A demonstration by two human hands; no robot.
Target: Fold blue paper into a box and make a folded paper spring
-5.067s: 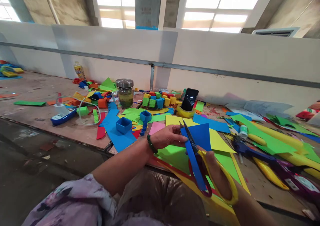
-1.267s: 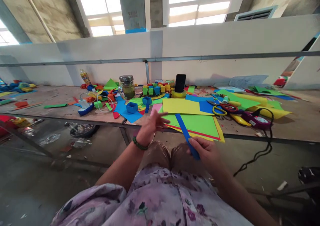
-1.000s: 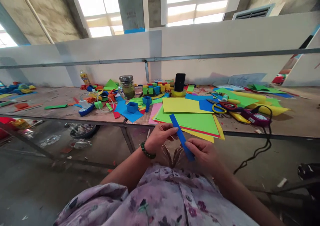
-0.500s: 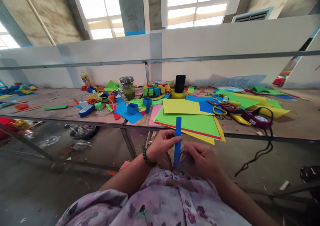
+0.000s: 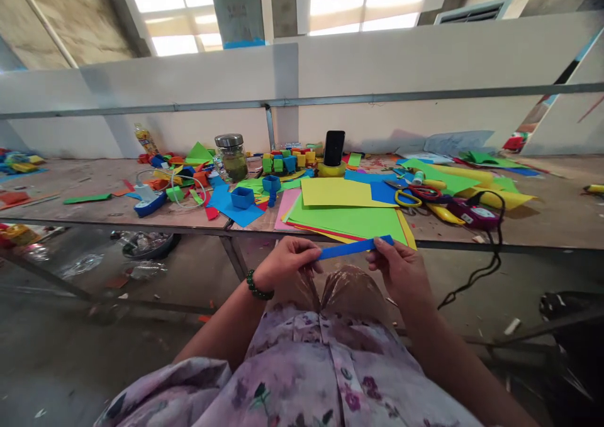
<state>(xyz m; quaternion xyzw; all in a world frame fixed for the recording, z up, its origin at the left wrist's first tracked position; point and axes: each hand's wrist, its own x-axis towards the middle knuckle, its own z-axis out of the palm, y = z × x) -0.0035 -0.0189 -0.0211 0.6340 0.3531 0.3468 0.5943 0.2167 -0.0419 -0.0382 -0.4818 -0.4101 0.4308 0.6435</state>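
Note:
A narrow blue paper strip [image 5: 348,249] stretches nearly level above my lap, just in front of the table edge. My left hand [image 5: 293,258] pinches its left end between thumb and fingers. At the other end, my right hand [image 5: 401,268] grips the strip, thumb on top. Beyond the strip lies a stack of coloured sheets, with a green sheet [image 5: 349,221] showing and a smaller yellow sheet [image 5: 336,193] on top. A blue paper box [image 5: 242,197] stands on blue paper to the left, with a smaller blue piece [image 5: 271,185] close by.
Yellow-handled scissors [image 5: 407,197] and a purple device with a black cord [image 5: 474,214] lie right of the stack. Behind it a phone [image 5: 335,147] stands in a yellow holder. A lidded glass jar [image 5: 231,158] and a blue power strip [image 5: 150,204] are to the left.
The blue strip has turned from upright to nearly level. My right hand has moved to its right end and now holds it; my left hand has shifted a little left. The view has tilted slightly downward.

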